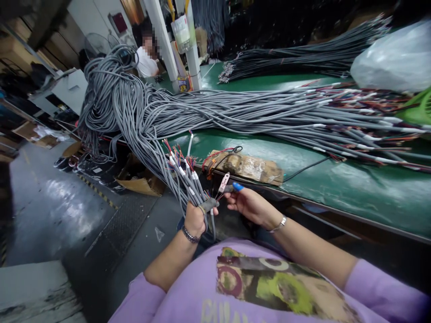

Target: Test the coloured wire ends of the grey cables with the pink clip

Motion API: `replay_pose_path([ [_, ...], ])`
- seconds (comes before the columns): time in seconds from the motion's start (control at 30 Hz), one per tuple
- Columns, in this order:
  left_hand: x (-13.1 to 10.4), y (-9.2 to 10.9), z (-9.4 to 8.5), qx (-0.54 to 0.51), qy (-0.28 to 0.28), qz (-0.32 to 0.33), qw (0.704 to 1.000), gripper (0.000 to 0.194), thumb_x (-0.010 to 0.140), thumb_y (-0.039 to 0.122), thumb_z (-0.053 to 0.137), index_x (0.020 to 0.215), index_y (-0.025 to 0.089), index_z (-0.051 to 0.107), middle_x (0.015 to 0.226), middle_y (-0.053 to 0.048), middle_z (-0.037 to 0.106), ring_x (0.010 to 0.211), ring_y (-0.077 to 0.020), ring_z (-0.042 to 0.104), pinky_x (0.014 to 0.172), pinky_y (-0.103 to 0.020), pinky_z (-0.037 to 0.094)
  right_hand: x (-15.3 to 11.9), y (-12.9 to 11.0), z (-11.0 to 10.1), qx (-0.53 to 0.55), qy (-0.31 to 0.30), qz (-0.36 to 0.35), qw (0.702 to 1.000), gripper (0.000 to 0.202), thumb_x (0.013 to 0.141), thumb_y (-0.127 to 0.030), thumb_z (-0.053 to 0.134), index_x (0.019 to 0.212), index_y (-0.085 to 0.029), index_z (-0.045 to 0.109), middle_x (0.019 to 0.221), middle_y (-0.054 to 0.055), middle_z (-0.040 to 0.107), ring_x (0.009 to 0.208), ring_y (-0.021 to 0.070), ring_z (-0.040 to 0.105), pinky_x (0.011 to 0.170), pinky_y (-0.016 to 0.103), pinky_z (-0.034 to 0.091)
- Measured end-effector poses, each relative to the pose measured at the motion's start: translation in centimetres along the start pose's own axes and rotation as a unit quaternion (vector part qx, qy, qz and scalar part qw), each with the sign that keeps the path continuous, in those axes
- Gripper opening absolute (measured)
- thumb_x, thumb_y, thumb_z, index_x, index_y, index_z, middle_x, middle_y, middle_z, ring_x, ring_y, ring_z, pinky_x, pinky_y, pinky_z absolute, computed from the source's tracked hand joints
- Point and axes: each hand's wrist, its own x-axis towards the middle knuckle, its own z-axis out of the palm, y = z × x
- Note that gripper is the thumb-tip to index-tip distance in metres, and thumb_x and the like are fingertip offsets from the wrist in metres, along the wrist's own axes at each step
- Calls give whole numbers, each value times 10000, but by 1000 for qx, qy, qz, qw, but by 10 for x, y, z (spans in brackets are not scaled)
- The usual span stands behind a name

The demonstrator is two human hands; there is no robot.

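My left hand (pixel 196 218) is wrapped round a bunch of grey cables (pixel 193 177) with white-taped ends and thin coloured wires. A grey cover sits on its thumb. Just to its right, my right hand (pixel 251 205) has finger and thumb closed at the thin wires of a cable end, beside the left thumb. One of its fingers wears a blue cover, and a grey cover shows on another. A small pale pink tool or tag (pixel 224 183) stands upright behind the fingertips, at the table edge; I cannot tell whether the right hand touches it.
A large heap of grey cables (pixel 202 107) lies along the green table (pixel 319 179). Taped cardboard (pixel 249 167) with wires sits at the near edge. Behind are darker cables (pixel 296 58), a white plastic bag (pixel 393 58) and a green basket (pixel 419 107). A person (pixel 146 60) is beyond the post.
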Motion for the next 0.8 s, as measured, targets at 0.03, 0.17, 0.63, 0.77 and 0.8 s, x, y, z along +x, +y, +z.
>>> replay_pose_path([
  [0.03,1,2,1,-5,-2,0,1000,194,589,284,752,595,133,630,508,-24,619,438,-124,548,451,-241,418,3,-3,0,14,5,11,1000,294,729,-472,706,782,-185,668,749,25,672,593,102,556,581,244,494],
  [0.17,3,4,7,-2,-16,-5,1000,191,596,278,747,582,126,632,474,-23,599,425,-114,537,448,-228,400,13,-9,9,-16,-16,-15,1000,352,733,-522,691,800,-178,652,728,29,652,593,109,545,556,237,482],
  [0.63,9,-1,12,9,-31,-16,999,208,592,303,749,609,133,630,474,-11,597,414,-108,528,449,-229,398,21,0,15,4,-8,-80,997,425,682,-595,696,750,-177,657,655,14,610,577,114,502,556,246,442],
  [0.77,10,-3,13,19,-41,-13,999,207,610,299,746,602,131,625,463,-9,591,415,-106,524,454,-227,396,27,2,18,63,24,-83,994,373,642,-522,767,720,-172,663,646,1,622,579,107,518,555,233,431],
  [0.8,10,-3,13,26,-45,-11,999,212,618,302,745,590,129,625,462,-13,592,417,-104,523,458,-228,396,27,2,19,70,34,-88,993,365,635,-512,776,711,-173,662,643,-1,623,581,107,521,554,231,428],
])
